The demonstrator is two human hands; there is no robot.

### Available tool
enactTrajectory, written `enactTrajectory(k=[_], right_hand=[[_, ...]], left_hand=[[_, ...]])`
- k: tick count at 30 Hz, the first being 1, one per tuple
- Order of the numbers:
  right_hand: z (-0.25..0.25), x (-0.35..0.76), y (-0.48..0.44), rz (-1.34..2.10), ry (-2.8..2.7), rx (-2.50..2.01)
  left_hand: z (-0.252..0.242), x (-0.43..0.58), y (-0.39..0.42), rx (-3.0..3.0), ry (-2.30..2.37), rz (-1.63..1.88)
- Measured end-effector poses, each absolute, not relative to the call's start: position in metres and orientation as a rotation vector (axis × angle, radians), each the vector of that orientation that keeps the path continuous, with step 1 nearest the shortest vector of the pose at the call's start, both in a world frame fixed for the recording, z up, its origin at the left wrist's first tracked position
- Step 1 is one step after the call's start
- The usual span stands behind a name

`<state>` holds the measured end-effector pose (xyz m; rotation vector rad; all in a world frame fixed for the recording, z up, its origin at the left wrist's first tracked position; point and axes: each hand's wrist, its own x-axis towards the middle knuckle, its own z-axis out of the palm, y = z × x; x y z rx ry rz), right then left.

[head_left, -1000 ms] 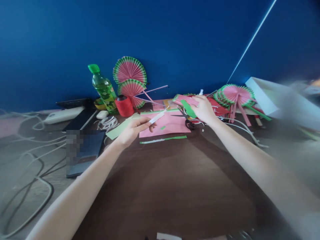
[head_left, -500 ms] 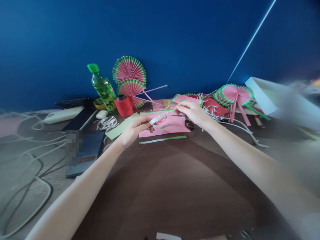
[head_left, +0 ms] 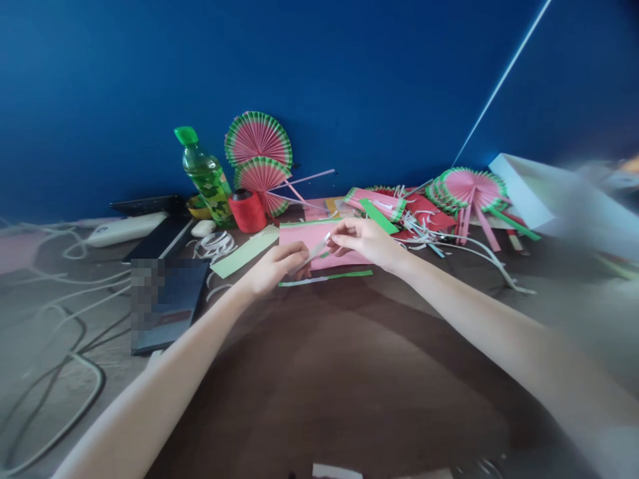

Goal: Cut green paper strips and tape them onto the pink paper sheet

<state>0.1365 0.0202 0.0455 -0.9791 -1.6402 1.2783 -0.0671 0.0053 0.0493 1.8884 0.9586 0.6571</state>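
Note:
My left hand (head_left: 280, 267) pinches a narrow pale paper strip (head_left: 315, 250) between thumb and fingers, above the pink paper sheet (head_left: 299, 234). At the strip's upper end, the thumb and fingertips of my right hand (head_left: 362, 241) close on a small white tip. Both hands are shut, a short gap apart. Beneath them, the hands partly cover the pink sheet. A green-and-white strip (head_left: 344, 274) lies along its near edge. Just beyond my right hand is a green paper strip (head_left: 378, 216). A light green paper piece (head_left: 247, 251) rests left of the pink sheet.
Against the blue wall stand pink-and-green paper fans (head_left: 258, 143), a green bottle (head_left: 204, 176) and a red thread spool (head_left: 248, 211). More fans (head_left: 469, 189) and a white box (head_left: 524, 193) are at right. A roll of white tape (head_left: 215, 245), phone (head_left: 174, 306) and cables sit left.
My right hand has come down and toward the left hand, pinching the strip's end. The green strip beyond it now shows more fully; the scissors seen earlier are hidden.

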Motion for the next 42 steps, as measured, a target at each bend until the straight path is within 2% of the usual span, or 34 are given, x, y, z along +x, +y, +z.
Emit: enactTrajectory(k=[7, 20, 30, 37, 42], right_hand=[[0.040, 0.134, 0.021, 1.458, -1.534, -0.960], [0.040, 0.129, 0.015, 1.365, -1.686, -0.825], [0.046, 0.128, 0.009, 1.178, -1.768, -0.818], [0.043, 0.129, 0.012, 1.330, -1.665, -0.815], [0.044, 0.126, 0.010, 1.310, -1.686, -0.867]], left_hand=[[0.045, -0.065, 0.005, 1.861, 0.950, 0.610], [0.046, -0.063, -0.001, 1.711, 0.808, 0.508], [0.047, -0.058, -0.004, 1.773, 0.959, 0.620], [0.054, -0.054, -0.009, 1.891, 1.138, 0.663], [0.054, -0.052, -0.009, 1.974, 1.184, 0.665]])
